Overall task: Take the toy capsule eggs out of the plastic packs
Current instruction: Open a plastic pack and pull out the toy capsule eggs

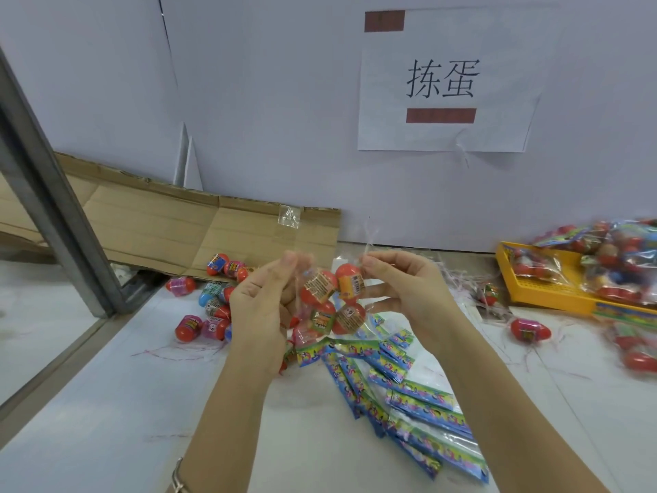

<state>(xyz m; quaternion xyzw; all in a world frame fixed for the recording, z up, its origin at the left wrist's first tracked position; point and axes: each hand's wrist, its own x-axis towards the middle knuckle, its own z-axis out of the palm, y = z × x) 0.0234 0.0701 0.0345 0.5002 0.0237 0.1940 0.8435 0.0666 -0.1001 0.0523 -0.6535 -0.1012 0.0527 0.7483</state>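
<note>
Left hand (259,307), right hand (401,293) pinch clear pack (332,304) top edges, frame centre; advise even outward pull, capsule eggs (350,316) kept low.

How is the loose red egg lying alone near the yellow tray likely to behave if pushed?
The red egg lies on its side on the smooth table, so it would probably roll, perhaps in a curve given its tapered shape. Its glossy plastic shell looks rigid and likely slippery to pinch.

Clear glossy plastic pack (321,279), shiny plastic eggs (350,316), matt cardboard (199,229)
</note>
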